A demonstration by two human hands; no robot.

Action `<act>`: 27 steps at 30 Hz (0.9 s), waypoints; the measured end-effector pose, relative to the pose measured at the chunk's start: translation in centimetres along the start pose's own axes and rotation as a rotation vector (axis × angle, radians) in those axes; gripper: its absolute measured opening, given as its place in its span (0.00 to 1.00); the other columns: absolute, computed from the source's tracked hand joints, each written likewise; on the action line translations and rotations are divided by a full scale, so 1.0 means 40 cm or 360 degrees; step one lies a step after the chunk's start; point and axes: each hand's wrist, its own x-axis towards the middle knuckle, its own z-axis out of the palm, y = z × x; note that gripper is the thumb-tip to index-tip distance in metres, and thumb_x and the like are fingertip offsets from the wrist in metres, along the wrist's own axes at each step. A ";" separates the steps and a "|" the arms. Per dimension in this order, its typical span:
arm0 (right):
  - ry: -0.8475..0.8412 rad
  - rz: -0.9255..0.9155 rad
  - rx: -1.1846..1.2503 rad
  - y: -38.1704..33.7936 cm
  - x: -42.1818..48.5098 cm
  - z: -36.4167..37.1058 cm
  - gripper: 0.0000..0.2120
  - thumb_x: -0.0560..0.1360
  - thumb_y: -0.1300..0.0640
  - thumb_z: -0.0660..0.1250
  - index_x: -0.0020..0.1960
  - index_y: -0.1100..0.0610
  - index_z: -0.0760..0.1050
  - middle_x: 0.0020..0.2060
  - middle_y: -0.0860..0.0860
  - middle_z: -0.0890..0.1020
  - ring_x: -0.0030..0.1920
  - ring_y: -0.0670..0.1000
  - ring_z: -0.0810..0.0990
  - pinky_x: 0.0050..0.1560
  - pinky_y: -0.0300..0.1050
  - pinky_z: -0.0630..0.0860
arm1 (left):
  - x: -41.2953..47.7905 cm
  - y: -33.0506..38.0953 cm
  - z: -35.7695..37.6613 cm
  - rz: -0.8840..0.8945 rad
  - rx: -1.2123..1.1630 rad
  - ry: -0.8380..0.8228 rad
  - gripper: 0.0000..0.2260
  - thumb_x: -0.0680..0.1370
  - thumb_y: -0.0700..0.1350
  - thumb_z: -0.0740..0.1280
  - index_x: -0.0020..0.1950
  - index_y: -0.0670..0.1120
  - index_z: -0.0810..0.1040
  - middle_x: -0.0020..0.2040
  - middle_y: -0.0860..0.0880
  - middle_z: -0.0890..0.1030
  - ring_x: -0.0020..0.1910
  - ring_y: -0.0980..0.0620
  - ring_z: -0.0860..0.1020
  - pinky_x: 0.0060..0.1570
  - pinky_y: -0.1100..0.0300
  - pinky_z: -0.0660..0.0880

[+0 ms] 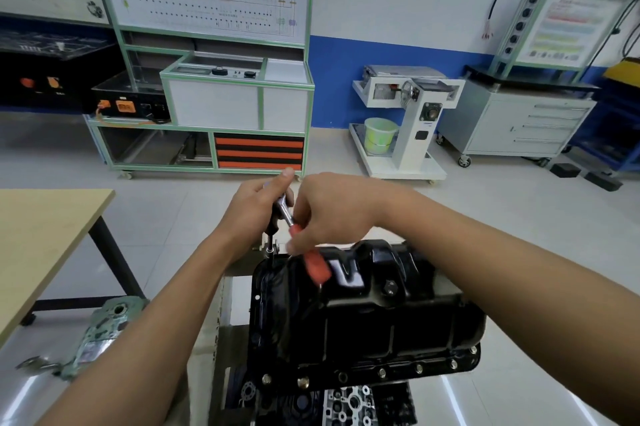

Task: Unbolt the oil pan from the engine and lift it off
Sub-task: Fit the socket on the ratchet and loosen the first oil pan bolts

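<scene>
A black oil pan point(363, 321) is seen in the middle, near the camera. It is sitting on top of the engine point(349, 405), and only a small bit of the engine can be seen under its near edge. A row of bolts point(419, 369) is seen along the near edge of the pan, with their heads still in place.

A ratchet point(317, 268) with an orange handle is held over the far left corner of the pan. Its thin socket point(270, 249) is pointed down onto that corner.

The top of the ratchet is held by the left hand point(256, 207). The fingers are curled round it and the thumb is laid up along the silver head. The orange handle is gripped by the right hand point(329, 211), with its fingers wrapped round the top part. The rest of the handle sticks out below the hand, over the pan.

A wooden table point(41, 235) is seen on the left. A pale green metal part point(100, 332) is lying on the floor beside it. Far away, a bench point(214, 107) with a big chart is stood by the wall. To the right of it are a white stand point(412, 134) with a green bucket point(379, 134) and a grey cabinet point(519, 120).
</scene>
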 end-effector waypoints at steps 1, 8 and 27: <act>-0.0093 0.0021 -0.0086 0.014 0.004 -0.012 0.16 0.74 0.47 0.73 0.31 0.53 0.77 0.22 0.45 0.75 0.29 0.44 0.73 0.32 0.36 0.68 | -0.004 0.000 -0.010 0.0021 0.0019 -0.0024 0.29 0.70 0.68 0.67 0.32 0.41 0.79 0.32 0.40 0.77 0.31 0.45 0.72 0.33 0.56 0.68; 0.0334 0.0127 -0.0602 0.092 0.043 -0.033 0.21 0.75 0.65 0.62 0.62 0.46 0.79 0.51 0.43 0.82 0.56 0.50 0.77 0.54 0.47 0.70 | -0.019 0.004 -0.005 0.0019 0.0206 -0.0510 0.29 0.73 0.66 0.66 0.27 0.42 0.74 0.27 0.41 0.76 0.31 0.44 0.72 0.37 0.52 0.69; 0.0040 0.0044 0.0043 0.077 -0.035 -0.010 0.13 0.75 0.52 0.72 0.35 0.55 0.74 0.25 0.47 0.77 0.28 0.46 0.71 0.36 0.44 0.70 | 0.012 -0.007 0.032 -0.0020 -0.0063 0.0213 0.23 0.76 0.62 0.62 0.29 0.48 0.76 0.28 0.46 0.77 0.27 0.51 0.72 0.27 0.60 0.65</act>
